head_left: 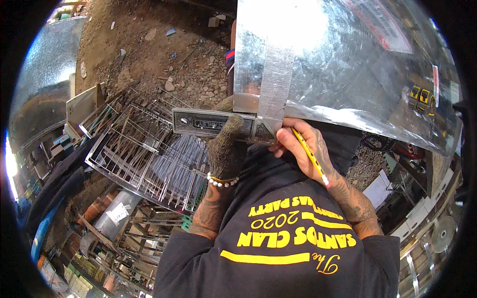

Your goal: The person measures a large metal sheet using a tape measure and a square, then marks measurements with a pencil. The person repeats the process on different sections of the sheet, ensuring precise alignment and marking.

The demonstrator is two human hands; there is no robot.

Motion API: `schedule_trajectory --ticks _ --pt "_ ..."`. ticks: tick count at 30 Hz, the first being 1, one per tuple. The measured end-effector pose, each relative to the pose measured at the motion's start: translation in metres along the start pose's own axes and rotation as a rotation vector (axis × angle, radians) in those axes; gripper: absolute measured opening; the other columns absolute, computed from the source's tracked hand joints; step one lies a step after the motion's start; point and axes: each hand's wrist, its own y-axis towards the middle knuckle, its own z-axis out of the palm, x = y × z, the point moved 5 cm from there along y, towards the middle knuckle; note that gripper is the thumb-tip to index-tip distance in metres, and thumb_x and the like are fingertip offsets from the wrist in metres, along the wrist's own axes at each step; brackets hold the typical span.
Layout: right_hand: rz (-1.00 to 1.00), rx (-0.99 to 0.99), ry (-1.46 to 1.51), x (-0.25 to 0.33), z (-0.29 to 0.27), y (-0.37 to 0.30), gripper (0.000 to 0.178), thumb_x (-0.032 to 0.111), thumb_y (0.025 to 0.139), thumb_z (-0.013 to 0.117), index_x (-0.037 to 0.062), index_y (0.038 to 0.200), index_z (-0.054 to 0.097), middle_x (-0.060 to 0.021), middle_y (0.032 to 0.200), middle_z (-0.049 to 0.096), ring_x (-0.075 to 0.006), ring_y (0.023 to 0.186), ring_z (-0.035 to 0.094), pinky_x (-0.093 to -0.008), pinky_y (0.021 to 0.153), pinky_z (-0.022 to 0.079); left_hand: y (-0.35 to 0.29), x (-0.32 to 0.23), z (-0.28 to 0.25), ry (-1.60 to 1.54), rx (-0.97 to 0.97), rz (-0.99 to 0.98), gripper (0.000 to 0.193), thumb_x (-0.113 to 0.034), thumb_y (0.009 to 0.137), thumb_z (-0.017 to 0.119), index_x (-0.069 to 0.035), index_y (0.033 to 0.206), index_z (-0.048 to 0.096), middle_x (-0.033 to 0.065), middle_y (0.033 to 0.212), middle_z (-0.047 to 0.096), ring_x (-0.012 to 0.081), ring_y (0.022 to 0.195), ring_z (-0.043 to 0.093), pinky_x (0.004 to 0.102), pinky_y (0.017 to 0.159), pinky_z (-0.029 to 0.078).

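A shiny metal sheet [343, 84] spreads out in front of me, its near edge close to my lap. Across its left part lies the wide blade of a try square [276, 64], with the dark stock along the sheet's near edge. My left hand [224, 149], in a dark, worn glove, is closed on the stock; its thumb lies over the top and its other fingers are mostly hidden. In my bare right hand [309, 147] a yellow pencil [309, 151] is pinched, its pink eraser end toward me. That hand's fingertips are beside the blade at the sheet's edge.
A yellow-and-black object [421, 99], perhaps a tape measure, rests on the sheet's right side. To my left, a wire rack [144, 149] stands near a metal cylinder [119, 211]. Stony ground [164, 59] lies beyond; a grey disc [442, 235] is at right.
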Motion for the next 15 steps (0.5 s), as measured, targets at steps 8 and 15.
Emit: schedule_trajectory --ticks 8,15 --pt "0.015 -0.028 0.382 -0.007 0.009 0.026 0.032 0.024 0.098 0.066 -0.0004 0.119 0.064 -0.0083 0.098 0.067 -0.0151 0.083 0.064 -0.0296 0.071 0.058 -0.001 0.011 0.0 -0.245 0.0 -0.156 0.043 -0.034 0.097 0.06 -0.001 0.125 0.058 0.0109 0.12 0.065 0.0239 0.106 0.065 0.0407 0.093 0.053" --pt "-0.011 -0.087 0.288 -0.007 0.006 0.029 0.031 0.022 0.094 0.071 -0.0009 0.114 0.065 -0.0084 0.093 0.068 -0.0153 0.074 0.065 -0.0292 0.068 0.056 -0.01 0.011 -0.003 0.415 0.102 0.142 0.032 -0.017 0.096 0.061 -0.002 0.124 0.06 0.0111 0.119 0.066 0.0215 0.11 0.063 0.0375 0.092 0.053"
